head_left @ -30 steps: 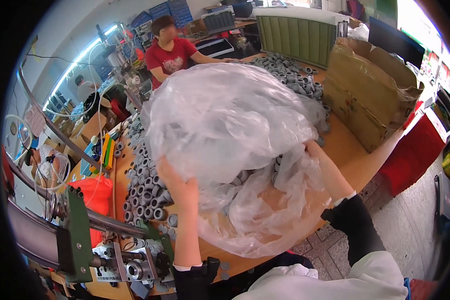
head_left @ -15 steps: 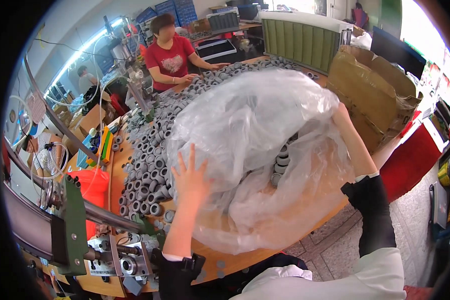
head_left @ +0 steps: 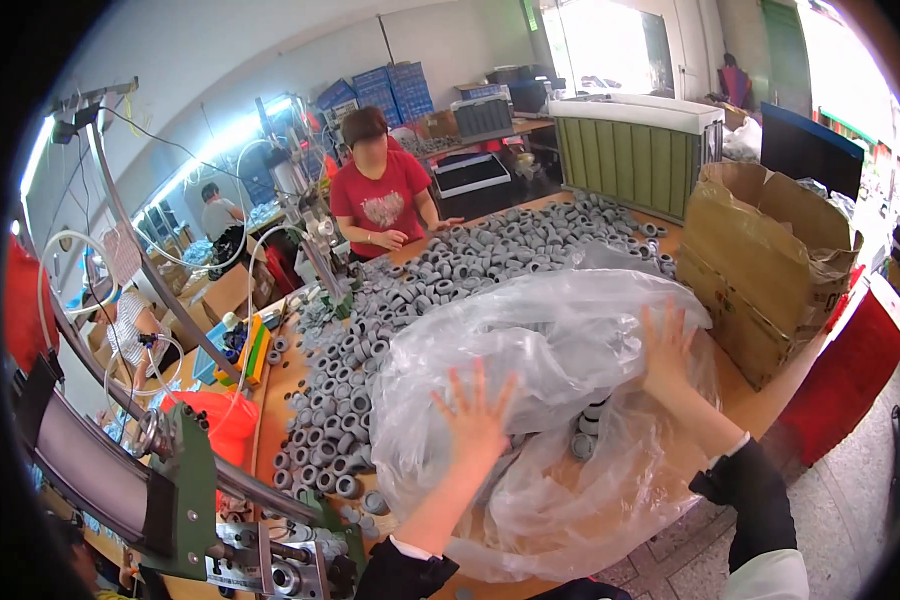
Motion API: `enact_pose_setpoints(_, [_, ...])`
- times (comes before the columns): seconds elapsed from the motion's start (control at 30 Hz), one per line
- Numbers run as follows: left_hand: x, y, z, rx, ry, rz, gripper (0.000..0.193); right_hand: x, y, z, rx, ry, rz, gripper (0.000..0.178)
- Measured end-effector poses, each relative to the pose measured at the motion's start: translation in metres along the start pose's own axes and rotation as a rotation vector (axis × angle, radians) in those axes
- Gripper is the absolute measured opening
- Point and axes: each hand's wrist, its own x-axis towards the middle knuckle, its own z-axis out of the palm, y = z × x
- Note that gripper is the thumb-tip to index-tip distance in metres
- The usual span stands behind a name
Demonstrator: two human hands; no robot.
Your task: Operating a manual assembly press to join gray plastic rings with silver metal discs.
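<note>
Item: one clear plastic bag, large, crumpled. Location: near part of the wooden surface, in front of the wearer.
Orientation: upper billow long from left to right, its right end set farther off; lower folds fan toward the wearer. Which end is the mouth: cannot tell.

Left grip: bare, fingers spread wide and pointing away, over the bag's left half; nothing grasped; firm contact cannot be told.
Right grip: bare, fingers spread, pointing away, at the bag's right part; no fold seen pinched.

Edges: bag's lower rim reaches the near edge of the surface, spreading along the near-right side.
Room, left and far: taken up by grey ring-shaped fittings, heaped close against the plastic; a few more show in a gap between the folds.
Room, right: narrow strip of bare wood, then an open cardboard box, upright.
Room, near left: green-and-metal machine, beside the left forearm.
Far side: co-worker in a red shirt, behind the fittings.
Above the bag: open air.
</note>
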Motion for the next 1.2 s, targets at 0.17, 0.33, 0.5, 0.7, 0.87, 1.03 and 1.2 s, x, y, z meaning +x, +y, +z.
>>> enact_pose_setpoints(0.17, [0.019, -0.090, 0.059, 0.127, -0.041, -0.175, 0.079, 0.083, 0.061, 0.070, 0.008, 0.080, 0.038, 0.094])
enact_pose_setpoints(0.33, [0.022, -0.109, 0.041, -0.019, -0.314, -0.307, 0.074, 0.098, 0.093, 0.080, -0.066, -0.033, 0.079, 0.083])
enact_pose_setpoints(0.5, [-0.013, -0.040, -0.011, -0.179, 0.048, 0.199, 0.070, 0.021, 0.022, 0.031, -0.049, 0.201, -0.188, 0.066])
enact_pose_setpoints(0.7, [-0.072, 0.039, -0.017, -0.542, -0.444, 0.321, 0.095, -0.050, -0.001, 0.023, 0.172, -0.198, -0.762, 0.053])
enact_pose_setpoints(0.87, [-0.107, 0.047, -0.002, -0.431, -0.571, 0.386, 0.092, -0.077, 0.054, 0.039, 0.087, -0.358, -0.616, 0.049])
enact_pose_setpoints(1.03, [-0.119, 0.060, 0.018, -0.467, -0.492, 0.409, 0.075, -0.119, 0.093, 0.053, 0.275, -0.411, -0.477, 0.045])
enact_pose_setpoints(1.2, [-0.122, 0.074, 0.007, -0.441, -0.492, 0.291, 0.065, -0.136, 0.049, 0.048, 0.395, -0.135, -0.296, 0.037])
